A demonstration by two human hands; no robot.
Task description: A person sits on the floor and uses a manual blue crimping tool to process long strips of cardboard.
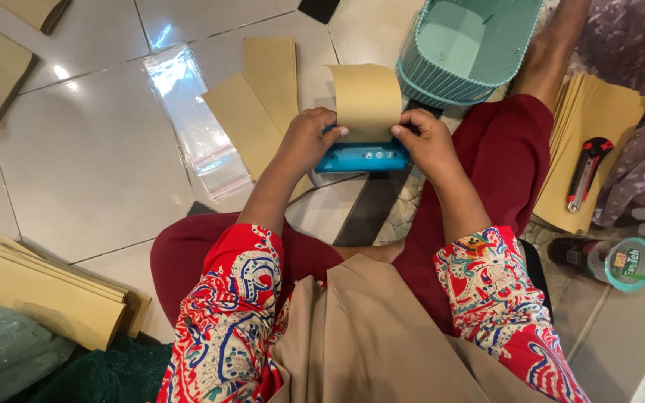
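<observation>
A small blue machine (361, 157) sits on the tiled floor between my knees. A tan paper sheet (367, 98) stands up out of its top and curls backward. My left hand (306, 139) grips the left end of the machine, its thumb against the sheet's lower left edge. My right hand (427, 139) holds the right end, with fingers pinching the sheet's lower right corner. Both forearms come out of red patterned sleeves.
Two tan strips (257, 104) and a clear plastic bag (192, 119) lie on the floor to the left. A teal woven basket (466, 46) stands behind the machine. At right lie a stack of tan sheets (590, 142), a red utility knife (588, 172) and a cup (612, 263). Another tan stack (54, 291) lies lower left.
</observation>
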